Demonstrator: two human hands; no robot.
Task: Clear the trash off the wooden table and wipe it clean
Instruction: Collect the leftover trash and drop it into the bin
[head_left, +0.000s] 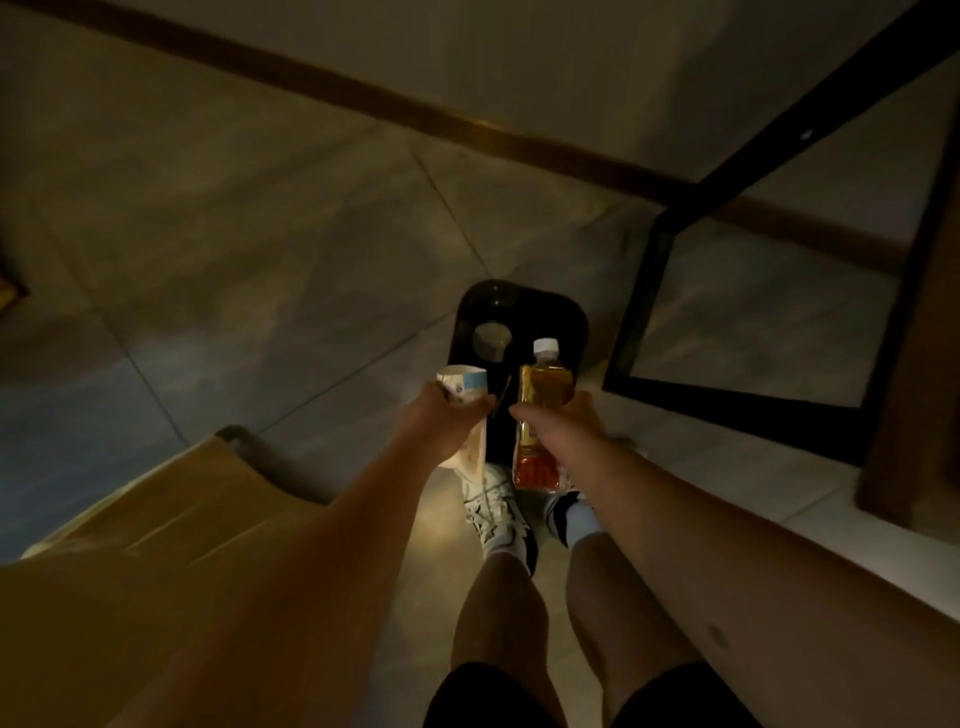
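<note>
A paper cup (464, 385) and a capped bottle (543, 415) of amber drink, both taken to be trash from the desk, are held side by side above a dark bin (566, 322) that stands on the tiled floor just ahead of the person's feet. They are kept directly over its opening, presumably so that each can be dropped straight in. The cup is gripped by the left hand (441, 423), fingers wrapped round its wall, with what may be a paper wrapper hanging beneath. The bottle is gripped about its middle by the right hand (563, 423), fingers clamped round it, cap pointing away. Both arms are stretched forward and down, nearly parallel. The wooden desk's edge (904, 395) is seen at the right, on a black frame (727, 405).
</note>
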